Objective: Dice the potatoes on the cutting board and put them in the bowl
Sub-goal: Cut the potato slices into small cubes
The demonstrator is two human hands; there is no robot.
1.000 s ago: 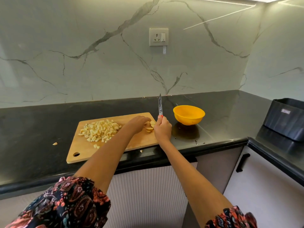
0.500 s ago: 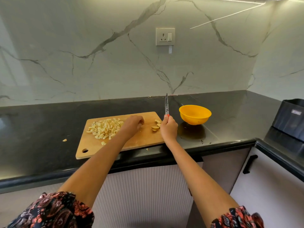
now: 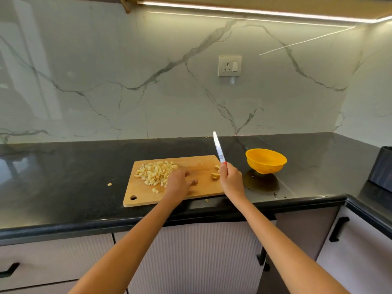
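The cutting board (image 3: pixel 191 188) lies on the black bench (image 3: pixel 74 177); a diced potato pile (image 3: pixel 156 172) covers its left part; the left hand (image 3: pixel 178 183) rests on it beside the pile, fingers loosely spread; the right hand (image 3: pixel 231 180) grips an upright knife (image 3: pixel 218 148) at its right edge, beside a few uncut pieces (image 3: pixel 216 176); the yellow bowl (image 3: pixel 266 161) sits right of it.

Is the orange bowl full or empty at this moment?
It looks empty: the visible inner wall of the orange bowl shows no potato. The diced potato lies on the cutting board. The bowl's bottom is hidden.
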